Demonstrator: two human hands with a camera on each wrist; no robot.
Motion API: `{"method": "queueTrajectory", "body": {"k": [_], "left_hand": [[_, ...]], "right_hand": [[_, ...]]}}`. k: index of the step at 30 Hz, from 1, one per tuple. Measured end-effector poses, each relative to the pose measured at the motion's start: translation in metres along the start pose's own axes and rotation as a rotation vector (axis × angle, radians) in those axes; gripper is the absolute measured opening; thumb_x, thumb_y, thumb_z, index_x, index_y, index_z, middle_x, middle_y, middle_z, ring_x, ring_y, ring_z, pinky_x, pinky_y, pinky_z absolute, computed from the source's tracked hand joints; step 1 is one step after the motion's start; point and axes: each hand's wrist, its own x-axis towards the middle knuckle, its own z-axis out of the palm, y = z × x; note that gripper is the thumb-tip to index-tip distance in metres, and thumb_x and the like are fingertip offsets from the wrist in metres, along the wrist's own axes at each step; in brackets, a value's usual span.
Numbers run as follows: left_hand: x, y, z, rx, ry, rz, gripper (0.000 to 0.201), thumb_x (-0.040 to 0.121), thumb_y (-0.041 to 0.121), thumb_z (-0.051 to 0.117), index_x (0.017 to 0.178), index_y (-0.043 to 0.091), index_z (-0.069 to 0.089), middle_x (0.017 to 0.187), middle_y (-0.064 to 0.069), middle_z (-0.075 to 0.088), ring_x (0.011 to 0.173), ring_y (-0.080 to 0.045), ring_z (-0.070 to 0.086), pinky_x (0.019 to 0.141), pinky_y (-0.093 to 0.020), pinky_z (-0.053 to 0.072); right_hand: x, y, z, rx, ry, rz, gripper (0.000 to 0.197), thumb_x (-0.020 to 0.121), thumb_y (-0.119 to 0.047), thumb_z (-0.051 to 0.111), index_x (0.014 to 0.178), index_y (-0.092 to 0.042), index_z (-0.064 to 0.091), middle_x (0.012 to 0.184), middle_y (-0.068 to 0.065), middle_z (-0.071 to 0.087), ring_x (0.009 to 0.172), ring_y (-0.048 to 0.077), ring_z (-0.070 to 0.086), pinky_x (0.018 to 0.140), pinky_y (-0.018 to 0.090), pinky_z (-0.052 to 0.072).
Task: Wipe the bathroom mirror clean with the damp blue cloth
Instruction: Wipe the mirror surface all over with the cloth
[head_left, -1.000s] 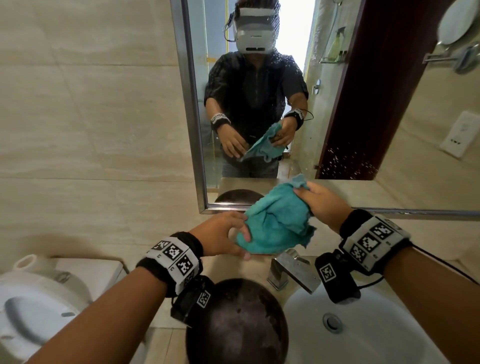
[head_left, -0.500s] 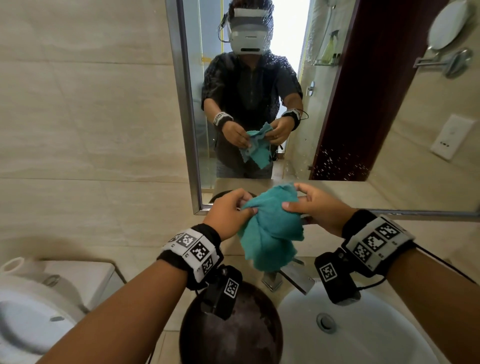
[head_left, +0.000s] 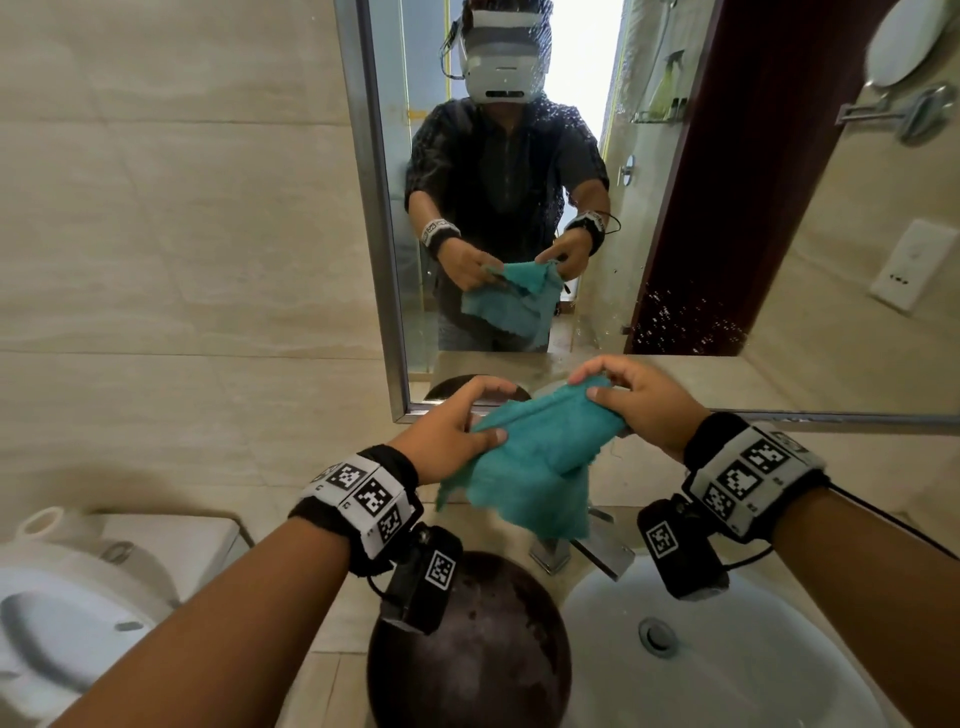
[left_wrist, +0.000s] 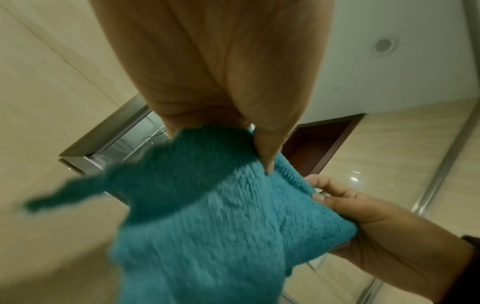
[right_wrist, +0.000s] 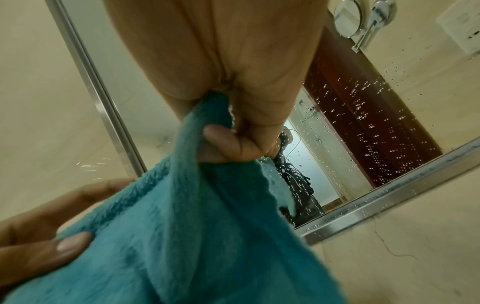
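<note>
Both hands hold the blue cloth (head_left: 540, 457) stretched between them in front of the mirror's lower edge. My left hand (head_left: 457, 431) pinches the cloth's left end with thumb and fingers. My right hand (head_left: 634, 400) grips the right end with curled fingers. The rest of the cloth hangs down above the faucet. The mirror (head_left: 727, 218) has a metal frame and is speckled with water drops, thickest over the dark door's reflection. In the left wrist view the cloth (left_wrist: 207, 216) fills the middle; in the right wrist view the cloth (right_wrist: 194, 236) hangs from my right hand's curled fingers (right_wrist: 228, 142).
A white sink (head_left: 727, 665) with a chrome faucet (head_left: 597, 551) lies below the hands. A dark round bowl (head_left: 478, 654) sits on the counter to its left. A white toilet (head_left: 62, 597) stands at the lower left. Beige tiled wall (head_left: 182, 234) flanks the mirror.
The bunched cloth has been pulled apart and spread between the hands. My left hand rose to the cloth's left end; my right hand shifted right.
</note>
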Motion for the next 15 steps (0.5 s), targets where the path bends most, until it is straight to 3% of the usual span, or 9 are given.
{"method": "queueTrajectory", "body": {"k": [3,4,6,8,10,12,15], "left_hand": [[0.001,-0.001,0.0,-0.02,-0.013,0.038,0.037,0.095,0.003,0.046,0.118,0.031,0.055,0.125,0.005,0.055,0.112,-0.013,0.055,0.095,-0.03,0.049],[0.001,0.0,0.0,-0.045,-0.009,0.025,0.036,0.096,0.001,0.043,0.113,0.029,0.059,0.123,0.002,0.056,0.112,-0.015,0.056,0.096,-0.033,0.049],[0.002,0.001,0.001,-0.09,0.017,-0.007,0.035,0.096,0.001,0.043,0.109,0.028,0.06,0.12,-0.004,0.058,0.11,-0.02,0.057,0.095,-0.037,0.049],[0.0,0.001,0.0,-0.056,0.047,-0.045,0.033,0.094,0.006,0.05,0.117,0.031,0.054,0.118,-0.004,0.06,0.106,-0.02,0.06,0.093,-0.035,0.051],[-0.003,-0.003,0.001,-0.011,-0.017,-0.134,0.048,0.091,0.014,0.058,0.131,0.033,0.041,0.115,-0.003,0.062,0.102,-0.018,0.063,0.091,-0.035,0.052],[-0.004,-0.007,0.003,0.042,-0.094,-0.185,0.069,0.086,0.022,0.066,0.142,0.035,0.027,0.115,0.001,0.061,0.104,-0.015,0.061,0.097,-0.036,0.047],[0.001,-0.01,0.011,-0.066,-0.126,-0.183,0.088,0.073,0.038,0.076,0.144,0.037,0.023,0.129,0.007,0.054,0.111,-0.013,0.058,0.103,-0.04,0.042]], "right_hand": [[0.001,0.002,0.002,0.091,-0.118,0.079,0.013,0.088,-0.007,0.059,0.096,-0.016,0.064,0.109,0.014,0.062,0.089,0.023,0.063,0.077,0.034,0.054],[0.0,0.002,0.003,0.127,-0.177,0.11,0.019,0.082,-0.004,0.065,0.099,-0.013,0.063,0.109,0.014,0.062,0.093,0.024,0.064,0.08,0.034,0.055],[-0.001,0.002,0.003,0.186,-0.219,0.14,0.036,0.073,0.009,0.068,0.102,-0.01,0.059,0.109,0.015,0.061,0.095,0.024,0.064,0.08,0.033,0.056],[-0.003,-0.003,0.006,0.271,-0.172,0.125,0.04,0.075,0.018,0.059,0.102,-0.012,0.056,0.111,0.014,0.058,0.096,0.025,0.062,0.08,0.034,0.056],[-0.003,-0.009,0.008,0.363,-0.117,0.114,0.041,0.08,0.019,0.049,0.102,-0.016,0.053,0.11,0.011,0.054,0.095,0.026,0.059,0.075,0.034,0.055],[-0.002,-0.014,0.011,0.428,-0.105,0.105,0.045,0.082,0.019,0.042,0.106,-0.018,0.05,0.109,0.011,0.051,0.093,0.028,0.057,0.072,0.036,0.053],[-0.001,-0.019,0.016,0.454,-0.131,0.101,0.044,0.084,0.018,0.04,0.111,-0.016,0.048,0.112,0.014,0.052,0.097,0.031,0.057,0.082,0.045,0.051]]}}
